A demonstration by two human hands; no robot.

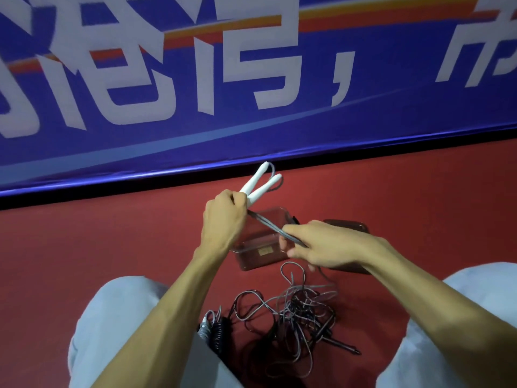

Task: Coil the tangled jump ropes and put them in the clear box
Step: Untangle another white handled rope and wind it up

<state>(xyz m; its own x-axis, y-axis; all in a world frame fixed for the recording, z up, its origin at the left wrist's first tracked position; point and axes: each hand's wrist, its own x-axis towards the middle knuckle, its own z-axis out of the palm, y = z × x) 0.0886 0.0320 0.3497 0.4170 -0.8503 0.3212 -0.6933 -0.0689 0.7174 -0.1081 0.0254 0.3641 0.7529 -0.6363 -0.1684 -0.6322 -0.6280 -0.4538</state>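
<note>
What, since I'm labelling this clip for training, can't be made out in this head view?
All in the head view:
Clear box inside: mostly hidden by the left hand gripping the white handles, the right hand and the cord it pinches.
Box label: too small to read.
Floor tangle: strands overlap; rope count unclear.
Dark flat thing beside the box: largely covered by the right hand.
Banner lettering: cut by the top edge.

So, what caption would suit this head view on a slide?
Left hand grips two white handles, right hand pinches their grey cord taut near the clear box; more ropes lie tangled.
</note>
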